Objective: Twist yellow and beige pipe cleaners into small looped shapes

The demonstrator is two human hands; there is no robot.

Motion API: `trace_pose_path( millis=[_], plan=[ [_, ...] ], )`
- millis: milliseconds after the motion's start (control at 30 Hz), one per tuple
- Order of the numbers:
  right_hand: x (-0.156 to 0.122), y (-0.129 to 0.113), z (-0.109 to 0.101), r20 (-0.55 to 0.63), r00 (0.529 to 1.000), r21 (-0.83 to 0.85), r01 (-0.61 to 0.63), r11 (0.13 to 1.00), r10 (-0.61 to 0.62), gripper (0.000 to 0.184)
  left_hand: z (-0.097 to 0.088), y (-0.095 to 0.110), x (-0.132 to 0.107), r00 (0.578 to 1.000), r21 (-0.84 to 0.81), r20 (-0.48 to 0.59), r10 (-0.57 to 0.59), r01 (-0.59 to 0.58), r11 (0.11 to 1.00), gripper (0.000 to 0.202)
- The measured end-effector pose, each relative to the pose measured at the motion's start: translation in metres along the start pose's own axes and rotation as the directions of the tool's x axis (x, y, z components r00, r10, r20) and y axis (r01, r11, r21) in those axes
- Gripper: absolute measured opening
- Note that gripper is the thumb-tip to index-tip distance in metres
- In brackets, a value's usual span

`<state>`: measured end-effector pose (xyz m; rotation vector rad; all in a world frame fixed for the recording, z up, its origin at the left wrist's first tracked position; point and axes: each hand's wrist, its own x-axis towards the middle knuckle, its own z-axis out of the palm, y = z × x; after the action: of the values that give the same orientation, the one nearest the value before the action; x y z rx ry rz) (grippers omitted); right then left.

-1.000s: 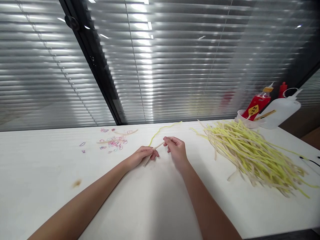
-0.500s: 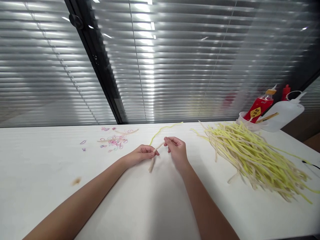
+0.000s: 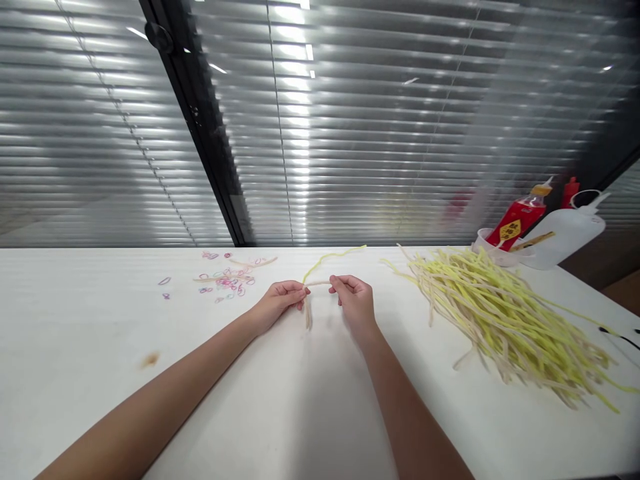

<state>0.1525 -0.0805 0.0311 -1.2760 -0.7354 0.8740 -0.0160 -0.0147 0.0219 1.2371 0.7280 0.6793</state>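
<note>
Between my hands runs a short stretch of beige pipe cleaner [image 3: 318,283]. My left hand [image 3: 286,300] pinches it at a join, where folded beige ends [image 3: 308,316] hang down below the fingertips. A yellow pipe cleaner [image 3: 327,256] reaches from beside the left fingertips up toward the back of the table; whether it is attached at the pinch I cannot tell. My right hand [image 3: 354,298] is closed with thumb and fingertips on the right end of the beige stretch. The fingers partly hide the join.
A large heap of yellow and beige pipe cleaners [image 3: 505,320] lies at the right. Behind it stand a red bottle [image 3: 517,219], a white squeeze bottle [image 3: 565,233] and a shallow clear bowl [image 3: 484,250]. Small coloured rubber bands [image 3: 230,283] are scattered at left, before the window blinds [image 3: 350,133].
My left hand has shifted slightly up, and the beige stretch now lies nearly level instead of slanting. The hanging ends have moved up and point more straight down.
</note>
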Motion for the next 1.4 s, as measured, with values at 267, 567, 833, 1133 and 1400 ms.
trace_pose_path(
  millis=[267,567,833,1133,1400],
  plan=[
    [-0.0024,0.0034,-0.0026,0.156,0.987,-0.111,-0.008,0.994,0.025,0.028,0.0040,0.0019,0.0002,0.990,-0.090,-0.140,0.028,-0.040,0.995,0.022],
    [-0.0045,0.0085,-0.0029,0.392,0.905,-0.205,-0.089,0.975,0.165,0.019,0.0028,-0.0019,0.0022,0.976,-0.093,-0.214,0.041,-0.063,0.994,0.024],
    [-0.0081,0.0051,-0.0023,0.478,0.851,-0.221,-0.122,0.968,0.216,0.010,0.0008,-0.0034,0.0019,0.981,-0.097,-0.187,0.048,-0.067,0.993,0.021],
    [-0.0076,0.0065,-0.0028,0.506,0.838,-0.234,-0.095,0.968,0.205,0.010,0.0028,-0.0016,0.0008,0.979,-0.084,-0.193,0.059,-0.077,0.994,0.020],
    [-0.0080,0.0062,-0.0041,0.512,0.819,-0.227,-0.163,0.960,0.260,0.025,0.0043,-0.0011,0.0005,0.979,-0.098,-0.192,0.068,-0.088,0.991,0.021]
  ],
)
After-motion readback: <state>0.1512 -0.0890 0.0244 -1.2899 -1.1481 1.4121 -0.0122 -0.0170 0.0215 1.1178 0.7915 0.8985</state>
